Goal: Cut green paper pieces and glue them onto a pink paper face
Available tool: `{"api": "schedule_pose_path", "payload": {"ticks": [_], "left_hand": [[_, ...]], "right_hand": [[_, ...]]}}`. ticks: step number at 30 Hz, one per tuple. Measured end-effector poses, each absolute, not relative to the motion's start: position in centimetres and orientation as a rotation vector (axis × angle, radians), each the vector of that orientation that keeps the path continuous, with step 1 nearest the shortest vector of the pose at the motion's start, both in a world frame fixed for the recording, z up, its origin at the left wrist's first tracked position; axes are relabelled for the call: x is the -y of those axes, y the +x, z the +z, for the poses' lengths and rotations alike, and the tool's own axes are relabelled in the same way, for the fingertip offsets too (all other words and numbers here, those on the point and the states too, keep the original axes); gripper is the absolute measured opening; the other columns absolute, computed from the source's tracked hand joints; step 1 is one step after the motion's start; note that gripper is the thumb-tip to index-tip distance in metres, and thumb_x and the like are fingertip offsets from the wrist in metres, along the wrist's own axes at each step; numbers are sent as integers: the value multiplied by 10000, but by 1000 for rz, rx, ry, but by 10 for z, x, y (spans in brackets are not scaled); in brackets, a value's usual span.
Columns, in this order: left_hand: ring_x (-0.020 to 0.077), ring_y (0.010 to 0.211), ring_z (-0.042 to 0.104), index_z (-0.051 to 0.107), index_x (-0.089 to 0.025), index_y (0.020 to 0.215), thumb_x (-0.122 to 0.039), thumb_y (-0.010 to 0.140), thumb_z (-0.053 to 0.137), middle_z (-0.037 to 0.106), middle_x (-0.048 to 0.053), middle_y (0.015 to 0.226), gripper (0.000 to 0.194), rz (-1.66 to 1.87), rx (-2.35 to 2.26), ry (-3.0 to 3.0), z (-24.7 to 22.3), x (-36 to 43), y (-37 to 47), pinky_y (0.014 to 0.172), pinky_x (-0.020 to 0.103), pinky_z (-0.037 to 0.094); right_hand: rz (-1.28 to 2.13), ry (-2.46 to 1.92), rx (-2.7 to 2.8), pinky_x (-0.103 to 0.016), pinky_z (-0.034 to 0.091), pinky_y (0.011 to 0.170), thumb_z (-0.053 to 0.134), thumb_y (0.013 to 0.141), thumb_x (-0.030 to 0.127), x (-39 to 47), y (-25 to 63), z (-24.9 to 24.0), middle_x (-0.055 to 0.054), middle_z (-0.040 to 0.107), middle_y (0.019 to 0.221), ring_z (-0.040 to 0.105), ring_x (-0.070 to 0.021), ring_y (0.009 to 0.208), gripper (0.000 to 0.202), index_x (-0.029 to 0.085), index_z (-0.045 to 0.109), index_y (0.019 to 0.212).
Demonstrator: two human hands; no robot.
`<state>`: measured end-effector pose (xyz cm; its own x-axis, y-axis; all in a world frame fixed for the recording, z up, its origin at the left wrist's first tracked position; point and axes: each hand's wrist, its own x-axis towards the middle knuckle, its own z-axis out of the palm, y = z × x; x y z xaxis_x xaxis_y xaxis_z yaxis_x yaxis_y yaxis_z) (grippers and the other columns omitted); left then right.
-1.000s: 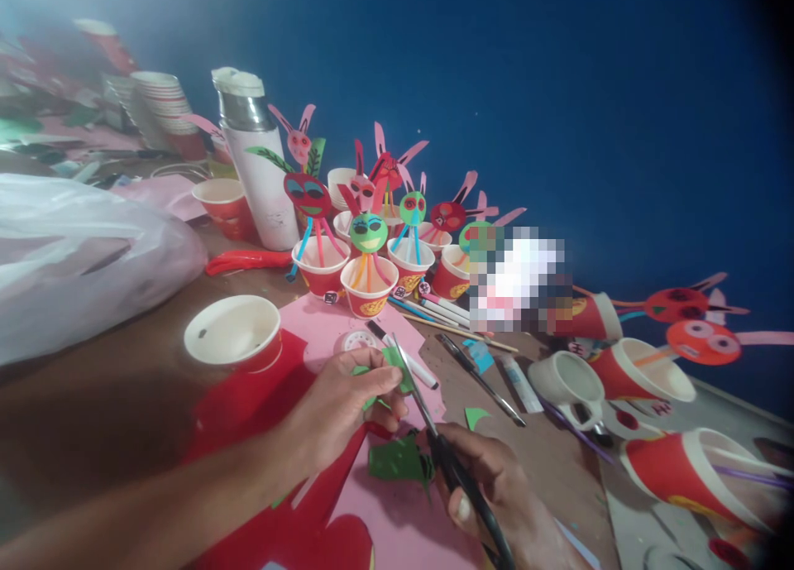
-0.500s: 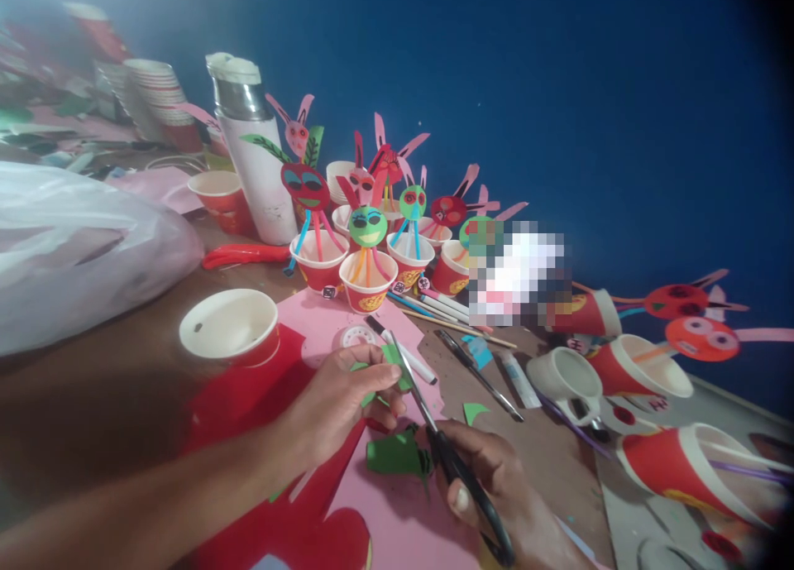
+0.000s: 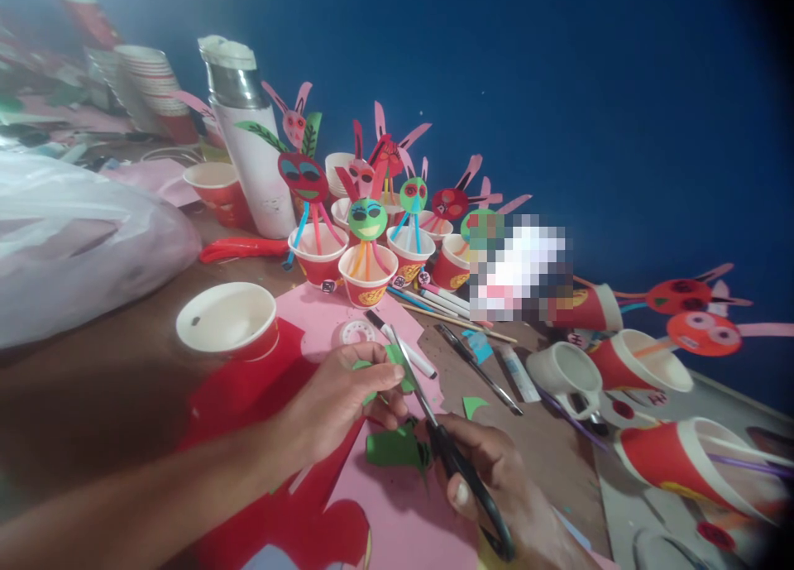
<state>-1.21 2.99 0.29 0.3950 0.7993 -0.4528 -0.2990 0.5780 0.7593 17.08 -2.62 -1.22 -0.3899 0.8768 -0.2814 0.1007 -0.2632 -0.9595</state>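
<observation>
Pinched between the thumb and fingers of my left hand (image 3: 356, 388) is a small piece of green paper (image 3: 397, 363). My right hand (image 3: 490, 479) grips black-handled scissors (image 3: 456, 462), their blades pointing up and away, lying against the right side of that green paper. Whether the blades are parted is hard to make out. Under the hands, a larger green paper scrap (image 3: 390, 448) with black marks rests on pink paper (image 3: 397, 512). Red paper (image 3: 241, 413) spreads beneath my left forearm.
An empty paper cup (image 3: 227, 322) stands left. Behind are several cups with paper-faced straw figures (image 3: 367, 219), a white thermos (image 3: 251, 148) and a plastic bag (image 3: 80, 247). To the right lie a craft knife (image 3: 477, 367), a glue tube (image 3: 519, 373), a mug (image 3: 566, 376) and tipped cups (image 3: 682, 462).
The view has shifted slightly, so the background things sit a little higher. Both hands, the scissors and the green paper keep nearly the same position.
</observation>
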Motion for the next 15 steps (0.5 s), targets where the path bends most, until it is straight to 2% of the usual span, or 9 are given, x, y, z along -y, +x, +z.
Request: {"api": "schedule_pose_path", "payload": {"ticks": [15], "left_hand": [[101, 431, 499, 561, -133, 632, -248, 761, 558, 566, 6, 529, 172, 807, -877, 805, 0, -37, -19, 397, 218, 413]], "right_hand": [[1679, -1297, 1369, -203, 251, 441, 651, 601, 626, 28, 172, -12, 43, 376, 547, 297, -86, 504, 557, 151, 662, 892]]}}
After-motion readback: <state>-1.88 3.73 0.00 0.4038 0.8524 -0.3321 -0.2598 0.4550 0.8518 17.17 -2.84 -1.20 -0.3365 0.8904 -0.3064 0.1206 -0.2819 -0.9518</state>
